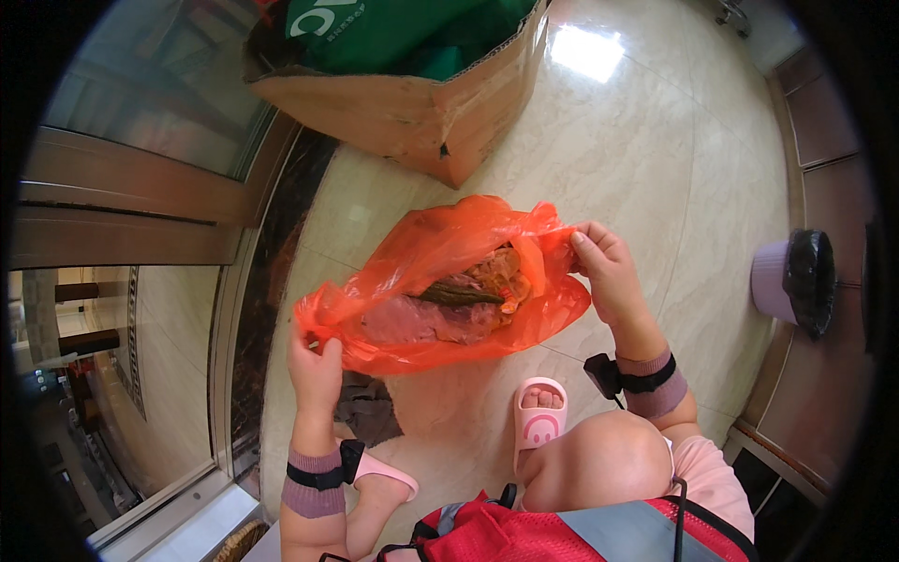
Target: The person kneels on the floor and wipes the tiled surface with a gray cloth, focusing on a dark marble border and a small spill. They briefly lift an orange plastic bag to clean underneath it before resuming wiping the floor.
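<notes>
Between my two hands a red plastic bag [435, 232] is spread wide at its mouth. My left hand [316, 358] grips its left end, and my right hand [607, 263] pinches the rim at the upper right. Inside lie a dark, long, brownish-green item [460, 293], crumpled translucent plastic [414, 319] and some orange-yellow pieces [520, 288]; what exactly they are cannot be told. The bag's underside is hidden.
A large cardboard box [449, 119] holding a green bag [421, 42] stands beyond the red bag. A grey cloth [369, 407] lies on the tiled floor near my left foot. At right is a lilac bin [771, 281] with a black liner; at left, a glass-panelled door [133, 232].
</notes>
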Demonstrator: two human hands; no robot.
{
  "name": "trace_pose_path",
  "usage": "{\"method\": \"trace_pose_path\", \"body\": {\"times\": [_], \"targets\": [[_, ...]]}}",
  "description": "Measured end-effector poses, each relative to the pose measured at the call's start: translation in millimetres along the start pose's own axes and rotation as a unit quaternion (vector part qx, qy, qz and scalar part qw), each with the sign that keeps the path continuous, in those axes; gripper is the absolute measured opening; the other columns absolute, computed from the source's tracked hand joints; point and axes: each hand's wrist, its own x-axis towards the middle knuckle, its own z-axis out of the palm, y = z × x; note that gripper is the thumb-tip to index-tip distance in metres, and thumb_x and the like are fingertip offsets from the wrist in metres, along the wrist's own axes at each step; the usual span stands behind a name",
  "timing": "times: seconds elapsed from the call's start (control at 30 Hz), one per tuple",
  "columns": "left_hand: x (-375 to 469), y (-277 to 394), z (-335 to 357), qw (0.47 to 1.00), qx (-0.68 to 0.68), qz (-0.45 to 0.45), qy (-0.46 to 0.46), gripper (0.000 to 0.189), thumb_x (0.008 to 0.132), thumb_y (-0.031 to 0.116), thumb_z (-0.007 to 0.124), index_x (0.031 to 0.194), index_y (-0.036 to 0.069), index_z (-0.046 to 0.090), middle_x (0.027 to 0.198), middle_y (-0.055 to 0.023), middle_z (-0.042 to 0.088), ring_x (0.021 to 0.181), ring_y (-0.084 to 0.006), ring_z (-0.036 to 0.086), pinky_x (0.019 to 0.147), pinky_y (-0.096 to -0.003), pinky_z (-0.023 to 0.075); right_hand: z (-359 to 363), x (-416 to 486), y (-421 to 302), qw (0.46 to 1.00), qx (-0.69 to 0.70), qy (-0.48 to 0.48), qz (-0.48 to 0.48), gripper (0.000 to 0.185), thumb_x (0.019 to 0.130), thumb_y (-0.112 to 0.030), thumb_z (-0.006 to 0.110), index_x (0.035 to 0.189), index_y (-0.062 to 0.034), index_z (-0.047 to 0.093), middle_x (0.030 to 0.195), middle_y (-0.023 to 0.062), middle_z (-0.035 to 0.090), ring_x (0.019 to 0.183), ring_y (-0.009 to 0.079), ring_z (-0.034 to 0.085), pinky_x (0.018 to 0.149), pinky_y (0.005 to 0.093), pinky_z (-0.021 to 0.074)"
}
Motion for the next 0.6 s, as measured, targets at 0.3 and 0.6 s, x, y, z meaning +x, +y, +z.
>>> {"method": "trace_pose_path", "body": {"times": [0.3,0.6], "targets": [[-5.8,50.4,6.3,0.968,-0.172,-0.161,-0.087,0.058,0.088,0.011,0.068,0.139,0.002,0.042,0.127,-0.0115,0.059,0.106,-0.0155,0.061,0.090,-0.0325,0.0522,2.1,7.0,-8.0,0.942,0.290,-0.018,0.166,0.019,0.106,-0.015,0.047,0.108,-0.0012,0.059,0.100,0.0089,0.070,0.085,0.0182,0.067,0.082,0.0339,0.0571],[10.9,-10.1,27.1,0.968,0.097,-0.151,-0.178,0.049,0.090,0.022,0.072,0.129,-0.001,0.054,0.121,-0.0118,0.068,0.104,-0.0246,0.068,0.086,-0.0373,0.0547,-4.2,15.2,23.6,0.923,0.330,-0.040,0.195,0.030,0.104,-0.022,0.047,0.119,-0.0008,0.061,0.112,0.0106,0.069,0.100,0.0187,0.067,0.089,0.0354,0.0558]]}}
